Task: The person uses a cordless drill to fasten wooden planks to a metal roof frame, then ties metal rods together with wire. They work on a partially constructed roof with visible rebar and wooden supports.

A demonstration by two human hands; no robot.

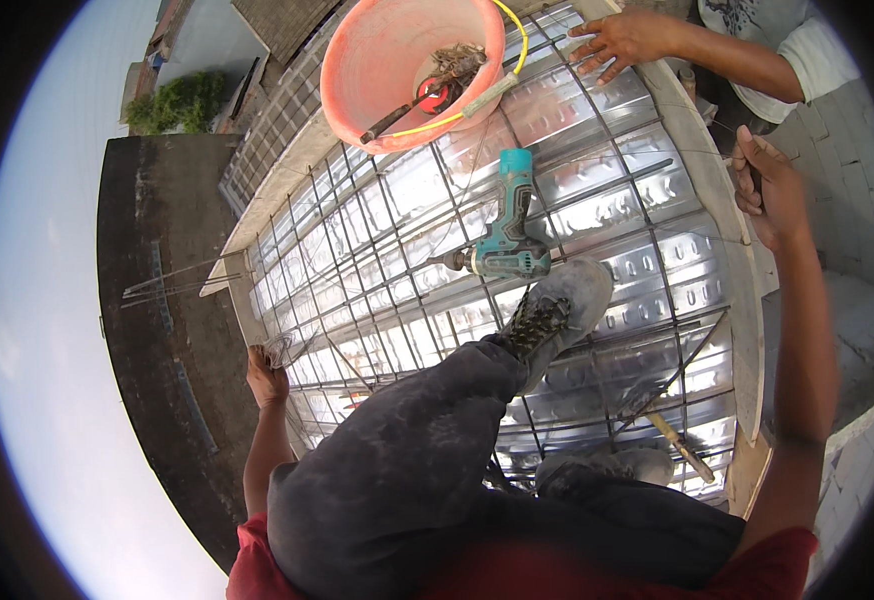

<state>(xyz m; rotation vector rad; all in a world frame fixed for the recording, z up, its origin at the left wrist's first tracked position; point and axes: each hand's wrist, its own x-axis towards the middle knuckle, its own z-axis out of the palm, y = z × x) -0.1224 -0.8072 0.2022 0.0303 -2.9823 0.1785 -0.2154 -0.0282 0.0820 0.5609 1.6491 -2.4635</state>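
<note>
Dusty dark trousers (387, 470) fill the 6 to 7 o'clock side, one knee bent, with a scuffed shoe (582, 295) planted right of centre on dark mesh bars (647, 215) over shiny ribbed metal sheeting (607, 208). At 8 o'clock the left hand (268, 380) is closed around a bundle of thin wires (282, 349) by the edge of the mesh. Between 2 and 3 o'clock the right hand (772, 190) is raised, fingers curled narrow toward the thumb; I cannot tell whether a wire sits between them. At 1 o'clock a co-worker's hand (629, 40) reaches over the mesh with its fingers spread wide.

Just off centre toward 1 o'clock, a teal and black cordless drill (505, 240) lies on the bars just beside the shoe, its chuck pointing to 9 o'clock and its handle to 12. At 12 o'clock an orange bucket (362, 60) with a yellow handle (525, 45) contains a dark-handled tool (389, 124) and a brownish bundle (459, 62). At 4 o'clock lies a wooden-handled tool (679, 447).
</note>
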